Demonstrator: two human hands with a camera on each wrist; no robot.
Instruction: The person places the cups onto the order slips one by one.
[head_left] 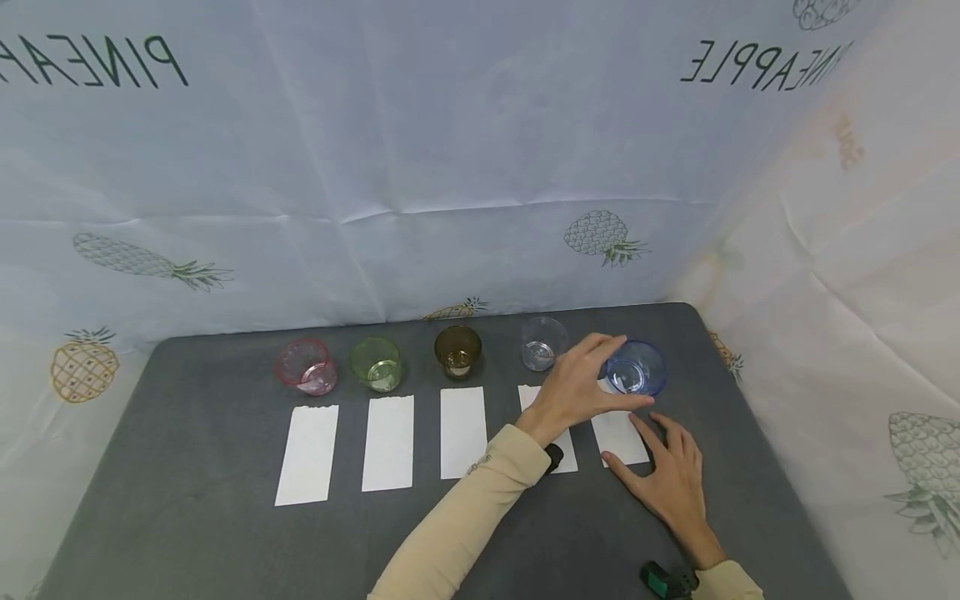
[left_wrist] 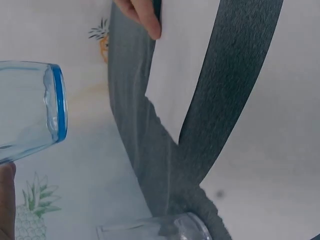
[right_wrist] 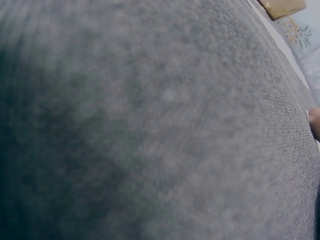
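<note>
My left hand [head_left: 573,389] grips a blue glass [head_left: 636,367], thumb in front and fingers on the left side. In the left wrist view the blue glass [left_wrist: 30,110] appears raised off the table, against the wall cloth, with a fingertip [left_wrist: 7,195] on its side. Below it lies the rightmost white paper strip [head_left: 619,437]. My right hand [head_left: 672,477] is spread at that strip's near end, thumb tip by its lower left corner and index fingertip by its right edge. Mostly blurred grey tabletop fills the right wrist view.
Along the back of the grey table [head_left: 225,542] stand a clear glass [head_left: 542,343], a brown glass [head_left: 457,352], a green glass [head_left: 377,364] and a pink glass [head_left: 306,367]. White paper strips [head_left: 307,454] lie in a row before them. Pineapple-print cloth [head_left: 450,167] hangs behind.
</note>
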